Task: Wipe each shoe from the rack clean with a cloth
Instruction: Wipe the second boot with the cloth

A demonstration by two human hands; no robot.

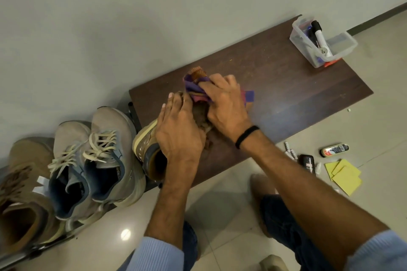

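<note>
Two light-blue sleeves, the left sleeve (158, 255) and the right sleeve (378, 251), sit lowest in the head view, with bare forearms reaching up to a dark wooden board (275, 86). At the board's left end lies a brown shoe (147, 145), its heel past the board's edge. The left hand (178, 130) clasps this shoe from above, fingers curved over the upper; the thumb is hidden. The right hand (224, 101), a black band (246, 136) on its wrist, grips a bunched purple and orange cloth (196, 83) and presses it on the shoe's front part. Left of the board stand a pair of grey sneakers (94, 160) and, farther left, a tan shoe (19, 193). On the board's far right corner sits a clear plastic tub (343, 48) holding a marker (320, 37). Beside the board's near right edge, on the floor, lie a polish tin (334, 150), a black bottle (307, 163) and yellow pads (345, 175).
</note>
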